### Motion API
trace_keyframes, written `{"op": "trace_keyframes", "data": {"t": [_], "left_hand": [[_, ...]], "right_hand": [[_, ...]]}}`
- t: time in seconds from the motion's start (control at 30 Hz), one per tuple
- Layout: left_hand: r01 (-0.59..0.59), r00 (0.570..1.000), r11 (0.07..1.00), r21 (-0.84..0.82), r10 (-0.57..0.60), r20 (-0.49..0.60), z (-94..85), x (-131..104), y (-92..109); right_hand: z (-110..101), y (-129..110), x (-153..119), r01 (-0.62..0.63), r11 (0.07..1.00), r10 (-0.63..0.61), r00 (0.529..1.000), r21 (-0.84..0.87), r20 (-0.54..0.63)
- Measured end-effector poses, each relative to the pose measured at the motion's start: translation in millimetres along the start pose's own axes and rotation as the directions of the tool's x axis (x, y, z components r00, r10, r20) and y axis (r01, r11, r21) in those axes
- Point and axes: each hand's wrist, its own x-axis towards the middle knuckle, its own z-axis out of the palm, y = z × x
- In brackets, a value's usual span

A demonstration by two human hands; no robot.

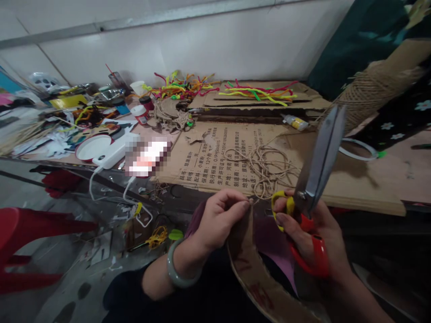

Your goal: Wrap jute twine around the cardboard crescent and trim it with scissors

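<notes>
Strip [249,264]: cardboard, curving down in front of me, its upper end pinched between my left hand's [218,220] thumb and fingers.
Scissors [305,193]: gripped in my right hand [332,233] by the red and yellow handles, blades pointing up, clear of the strip.
Twine [272,172]: tangled loops on printed card [208,157], just beyond my hands.
Tube [295,122]: lying behind the twine.

Right of the raised scissors [321,157], the cardboard [365,193] lies bare along its near edge, leaving a low way in. Loose twine [271,172] clutters the middle; far right, a twine roll [370,92] blocks passage; jars [139,115] crowd the left.
</notes>
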Motion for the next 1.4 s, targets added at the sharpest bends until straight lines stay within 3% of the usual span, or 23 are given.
{"op": "trace_keyframes", "data": {"t": [0.13,0.3,0.43,0.7,0.87,0.97,1.1,1.4], "left_hand": [[0.026,0.996,0.985,-0.172,-0.040,-0.077,-4.2,2,8],[-0.064,0.993,0.977,-0.202,0.043,-0.107,-5.5,4,11],[-0.117,0.988,0.969,-0.217,0.090,-0.129,-4.7,4,11],[-0.040,0.983,0.972,-0.233,-0.003,-0.183,-2.0,4,7],[-0.068,0.969,0.973,-0.219,0.013,-0.246,-4.4,4,6],[-0.049,0.963,0.975,-0.216,-0.012,-0.270,-5.8,4,6],[-0.023,0.968,0.970,-0.240,-0.039,-0.248,-7.7,4,7],[-0.039,0.990,0.969,-0.243,0.005,-0.139,-11.8,2,4]], "right_hand": [[-11,6,-9,-0.055,0.996,0.060,0.995,-0.070,0.082],[-27,17,-29,-0.076,0.927,0.157,0.968,-0.368,0.194],[-27,20,-44,0.000,0.871,0.133,0.962,-0.492,0.237],[-22,28,-48,0.079,0.811,0.093,0.961,-0.580,0.261],[-26,38,-48,0.179,0.786,0.022,0.949,-0.592,0.316],[-26,37,-49,0.171,0.793,0.024,0.950,-0.585,0.310],[-23,31,-46,0.129,0.792,0.063,0.955,-0.597,0.291],[-20,42,-48,0.169,0.805,-0.019,0.966,-0.568,0.260]]}}
